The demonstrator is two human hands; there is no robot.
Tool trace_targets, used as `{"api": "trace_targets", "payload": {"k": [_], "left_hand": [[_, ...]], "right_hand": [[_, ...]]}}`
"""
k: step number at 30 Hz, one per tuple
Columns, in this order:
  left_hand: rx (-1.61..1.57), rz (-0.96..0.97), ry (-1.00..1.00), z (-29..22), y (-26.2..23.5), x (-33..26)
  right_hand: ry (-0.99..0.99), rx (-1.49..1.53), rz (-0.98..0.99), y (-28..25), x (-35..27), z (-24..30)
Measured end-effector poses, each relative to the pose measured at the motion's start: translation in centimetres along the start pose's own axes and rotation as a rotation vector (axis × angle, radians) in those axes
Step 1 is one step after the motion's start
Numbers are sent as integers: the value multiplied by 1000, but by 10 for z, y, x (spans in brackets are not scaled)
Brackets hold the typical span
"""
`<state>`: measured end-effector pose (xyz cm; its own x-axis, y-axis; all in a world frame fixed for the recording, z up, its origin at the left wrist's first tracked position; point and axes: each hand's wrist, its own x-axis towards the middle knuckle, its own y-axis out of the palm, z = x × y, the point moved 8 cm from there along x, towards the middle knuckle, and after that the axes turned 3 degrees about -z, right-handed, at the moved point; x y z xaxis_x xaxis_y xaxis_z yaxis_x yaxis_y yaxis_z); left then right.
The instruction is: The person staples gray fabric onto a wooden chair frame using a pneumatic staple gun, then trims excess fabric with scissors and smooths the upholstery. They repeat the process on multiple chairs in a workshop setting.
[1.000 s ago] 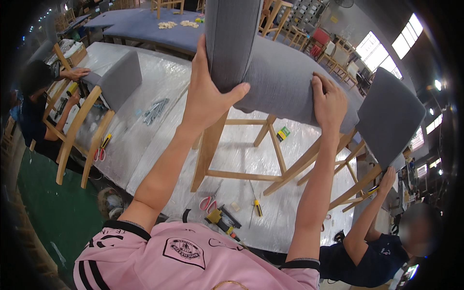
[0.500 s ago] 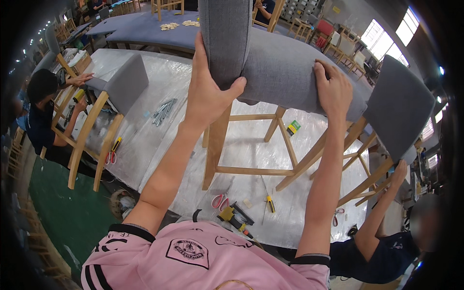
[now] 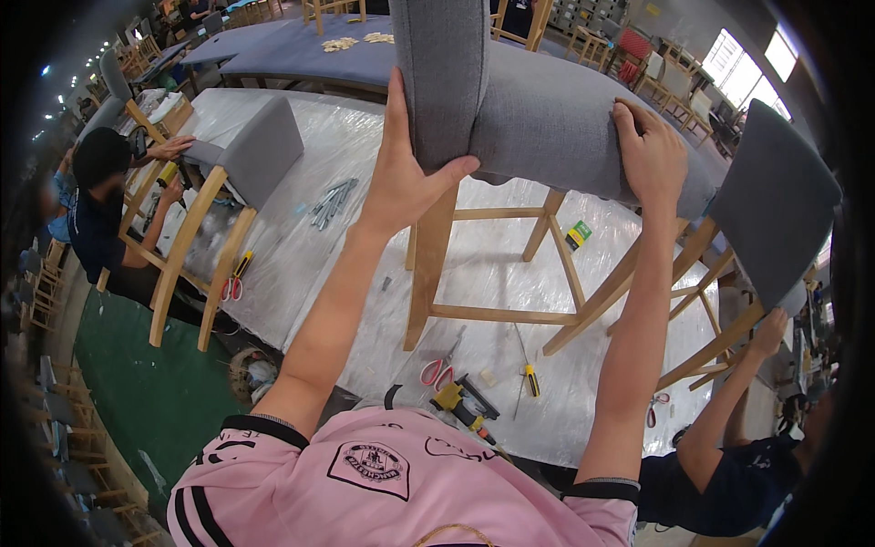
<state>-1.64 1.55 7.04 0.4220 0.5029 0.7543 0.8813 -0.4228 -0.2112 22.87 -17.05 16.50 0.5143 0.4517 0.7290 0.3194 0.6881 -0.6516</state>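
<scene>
A grey upholstered chair with pale wooden legs stands in front of me on the plastic-covered table. My left hand is closed on the lower part of its upright backrest, thumb pointing across the joint with the seat. On the right side of the seat lies my right hand, its fingers curled over the padding. Below the chair, near my body, are red-handled scissors, a yellow-and-black staple gun and a yellow-handled screwdriver.
At left a co-worker handles another grey chair with a tool. A second co-worker at right holds a third chair. Metal rods and a green-and-yellow box lie on the table. Behind is a blue-covered table.
The whole scene sits slightly farther right in the picture, with the chair and hands together. Both hands keep the same places on the chair.
</scene>
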Motion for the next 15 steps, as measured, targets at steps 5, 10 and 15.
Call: {"api": "trace_targets", "payload": {"k": [5, 10, 15], "left_hand": [[-191, -14, 43, -26, -23, 27], [245, -312, 272, -76, -20, 86], [395, -402, 285, -104, 2, 101]], "right_hand": [[-22, 94, 159, -4, 4, -5], [174, -10, 367, 2, 29, -89], [275, -26, 293, -8, 21, -128]]}}
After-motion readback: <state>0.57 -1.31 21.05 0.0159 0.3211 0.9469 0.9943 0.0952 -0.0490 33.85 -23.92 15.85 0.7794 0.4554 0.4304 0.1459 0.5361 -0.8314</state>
